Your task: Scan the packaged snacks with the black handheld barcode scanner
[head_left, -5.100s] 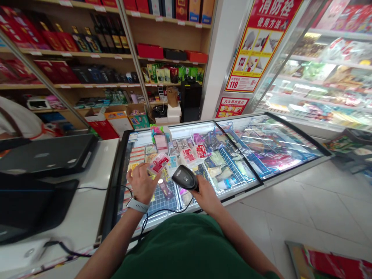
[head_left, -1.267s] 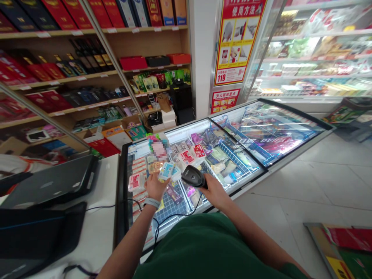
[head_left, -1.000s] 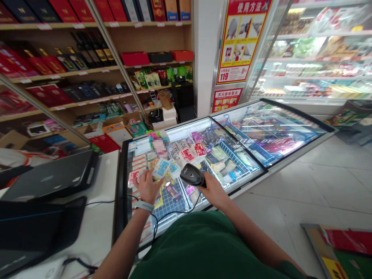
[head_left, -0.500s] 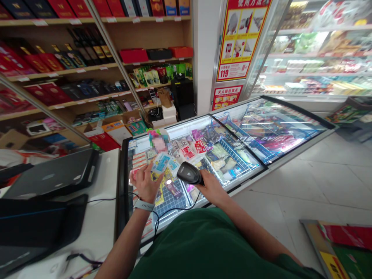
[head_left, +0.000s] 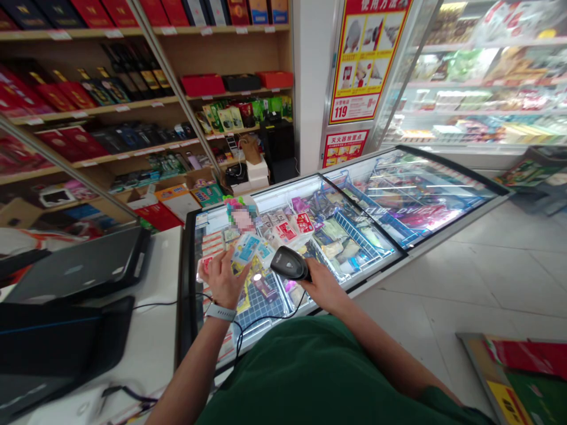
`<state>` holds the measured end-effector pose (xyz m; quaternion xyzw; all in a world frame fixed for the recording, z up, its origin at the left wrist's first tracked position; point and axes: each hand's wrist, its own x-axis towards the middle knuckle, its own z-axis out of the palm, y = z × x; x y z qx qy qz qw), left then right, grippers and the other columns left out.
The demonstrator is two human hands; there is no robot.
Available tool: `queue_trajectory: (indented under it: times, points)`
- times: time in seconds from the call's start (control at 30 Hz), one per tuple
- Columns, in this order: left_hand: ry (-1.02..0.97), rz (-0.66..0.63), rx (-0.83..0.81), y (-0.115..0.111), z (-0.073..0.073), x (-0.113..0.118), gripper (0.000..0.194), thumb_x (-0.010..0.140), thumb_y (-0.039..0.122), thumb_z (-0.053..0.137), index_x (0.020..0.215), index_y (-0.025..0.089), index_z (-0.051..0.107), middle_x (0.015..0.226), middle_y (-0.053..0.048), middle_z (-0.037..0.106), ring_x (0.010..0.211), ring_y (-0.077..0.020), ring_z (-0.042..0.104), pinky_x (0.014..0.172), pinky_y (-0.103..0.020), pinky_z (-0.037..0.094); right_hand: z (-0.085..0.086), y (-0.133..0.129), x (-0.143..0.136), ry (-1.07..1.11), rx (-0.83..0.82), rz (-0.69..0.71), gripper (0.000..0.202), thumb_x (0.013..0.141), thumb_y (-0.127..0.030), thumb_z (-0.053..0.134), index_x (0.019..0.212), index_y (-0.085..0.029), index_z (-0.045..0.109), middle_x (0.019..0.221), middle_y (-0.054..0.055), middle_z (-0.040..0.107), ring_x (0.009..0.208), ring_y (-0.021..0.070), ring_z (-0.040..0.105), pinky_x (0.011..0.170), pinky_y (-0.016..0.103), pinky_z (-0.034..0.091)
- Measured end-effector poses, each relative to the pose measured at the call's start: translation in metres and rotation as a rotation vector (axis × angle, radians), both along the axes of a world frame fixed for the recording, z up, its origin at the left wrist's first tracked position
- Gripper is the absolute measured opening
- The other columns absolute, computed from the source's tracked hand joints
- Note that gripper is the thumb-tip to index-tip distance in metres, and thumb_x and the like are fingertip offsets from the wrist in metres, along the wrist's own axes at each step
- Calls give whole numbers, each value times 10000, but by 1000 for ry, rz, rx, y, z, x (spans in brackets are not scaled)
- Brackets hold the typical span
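A black barcode scanner (head_left: 289, 264) is held in my right hand (head_left: 325, 285), its head pointing left over the glass top of a chest freezer (head_left: 381, 273). My left hand (head_left: 225, 280) has its fingers spread and holds nothing that I can make out. Just beyond its fingertips lie blue-and-white packets (head_left: 246, 248) on the glass. A red-and-white packet (head_left: 204, 267) is partly hidden by the left fingers. Two more red-and-white packets (head_left: 285, 231) lie farther back, beyond the scanner.
On the left a white counter (head_left: 162, 271) bears a laptop-like black device (head_left: 80, 265). The scanner's black cable (head_left: 266, 319) loops near my body. Shelves of boxes and bottles (head_left: 101, 109) stand behind. At the lower right is a low display with red and green goods (head_left: 531, 369).
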<state>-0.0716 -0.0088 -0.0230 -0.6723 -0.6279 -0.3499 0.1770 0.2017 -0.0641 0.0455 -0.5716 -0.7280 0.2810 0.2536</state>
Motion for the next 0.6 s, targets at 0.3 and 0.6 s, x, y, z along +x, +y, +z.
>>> queue_trajectory:
  times: [0.3, 0.6]
  points:
    - [0, 20, -36, -1, -1, -1, 546, 779, 518, 618, 1215, 192, 576, 1182, -120, 613, 1146, -292, 508, 1107, -496, 122, 0, 1, -1, -19, -1, -5, 141, 853, -218, 590, 971, -163, 534, 955, 66, 596, 885, 201, 553, 769, 292, 364]
    - [-131, 179, -210, 0, -6, -12, 606, 752, 538, 632, 1249, 205, 532, 1248, -116, 568, 1197, -285, 473, 1091, -464, 158, -1, 2, -2, 26, -16, -13, 149, 840, -196, 598, 970, -163, 534, 961, 65, 597, 905, 203, 566, 770, 277, 375]
